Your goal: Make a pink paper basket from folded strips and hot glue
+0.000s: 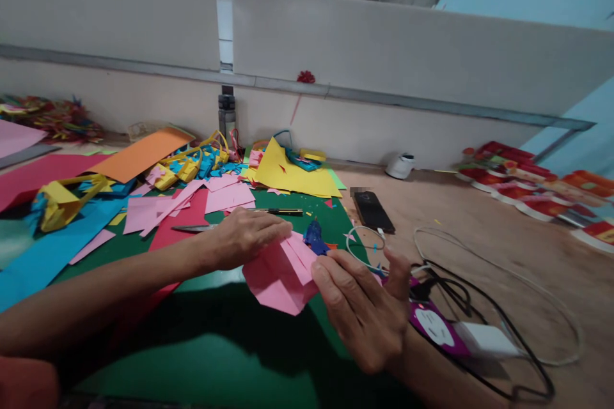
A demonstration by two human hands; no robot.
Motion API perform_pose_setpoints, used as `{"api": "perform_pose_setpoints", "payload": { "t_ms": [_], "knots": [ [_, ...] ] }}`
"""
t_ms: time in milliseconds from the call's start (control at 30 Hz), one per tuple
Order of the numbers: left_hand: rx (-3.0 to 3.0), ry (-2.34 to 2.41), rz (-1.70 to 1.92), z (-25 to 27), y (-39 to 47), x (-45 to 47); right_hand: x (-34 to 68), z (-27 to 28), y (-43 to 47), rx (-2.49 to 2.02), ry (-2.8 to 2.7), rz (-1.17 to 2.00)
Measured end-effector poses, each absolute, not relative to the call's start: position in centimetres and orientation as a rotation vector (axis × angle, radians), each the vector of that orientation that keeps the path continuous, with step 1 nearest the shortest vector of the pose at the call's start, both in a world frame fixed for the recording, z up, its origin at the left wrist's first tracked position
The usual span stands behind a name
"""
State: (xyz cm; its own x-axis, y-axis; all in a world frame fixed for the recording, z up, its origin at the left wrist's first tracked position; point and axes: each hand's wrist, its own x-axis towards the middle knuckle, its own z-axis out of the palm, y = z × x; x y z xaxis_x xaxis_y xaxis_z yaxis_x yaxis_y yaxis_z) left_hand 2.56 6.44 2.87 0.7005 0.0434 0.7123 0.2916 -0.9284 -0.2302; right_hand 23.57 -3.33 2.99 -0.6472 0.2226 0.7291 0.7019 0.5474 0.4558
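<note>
A folded piece of pink paper (283, 278), shaped like a small box or bag with creased flaps, is held up between my two hands over a green mat (211, 345). My left hand (249, 236) grips its upper left edge, with the fingers stretched along the top. On the other side, the fingertips of my right hand (367, 307) press together against the right edge, and the thumb stands up away from the paper. Just behind the paper lies a dark blue tool (314, 238), perhaps a glue gun, partly hidden. Scissors (194, 228) show their blades beyond my left wrist.
Pink paper pieces (230, 195), yellow sheets (288, 172) and small yellow-and-blue paper bags (189, 163) lie beyond. At the right are a phone (373, 211), a purple power strip (434, 326) with looping cables, and red paper items (532, 182). A bottle (227, 116) stands behind.
</note>
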Motion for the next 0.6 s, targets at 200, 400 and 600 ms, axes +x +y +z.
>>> {"api": "perform_pose_setpoints", "payload": {
  "t_ms": [200, 400, 600],
  "knots": [
    [-2.528, -0.161, -1.156, 3.1, 6.2, 3.2, 23.5, 3.1, -3.4, -0.731, -2.151, -0.958],
    [-2.41, -0.332, -1.127, 3.5, 4.5, 3.2, 23.4, 3.3, -3.6, -0.732, -2.161, -0.984],
    [-2.679, -0.386, -1.141, 3.1, 4.6, 3.2, 23.4, 3.2, -3.6, -0.733, -2.163, -0.964]
  ]
}}
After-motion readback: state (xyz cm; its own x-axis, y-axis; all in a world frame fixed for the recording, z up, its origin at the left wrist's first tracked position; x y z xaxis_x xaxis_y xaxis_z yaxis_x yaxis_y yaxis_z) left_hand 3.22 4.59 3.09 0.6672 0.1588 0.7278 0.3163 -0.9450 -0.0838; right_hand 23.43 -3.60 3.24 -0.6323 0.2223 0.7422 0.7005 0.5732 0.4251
